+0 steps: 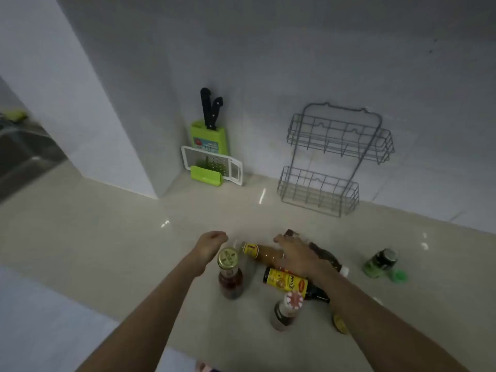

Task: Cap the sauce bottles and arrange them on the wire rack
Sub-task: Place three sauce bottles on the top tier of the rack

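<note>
Head view: bottles crowd the counter [107,237], two upright, others lying down. Right hand [295,255] is spread open over the lying amber bottle [264,255]; left hand [212,244] is loosely curled, holding nothing I can see. Rack [332,157] sits empty by the wall. Risk: an arm bumps the gold-capped bottle [229,275], or uncapped ones leak. Labels are too blurry, one yellow label [281,280] maybe Maggi.
</note>
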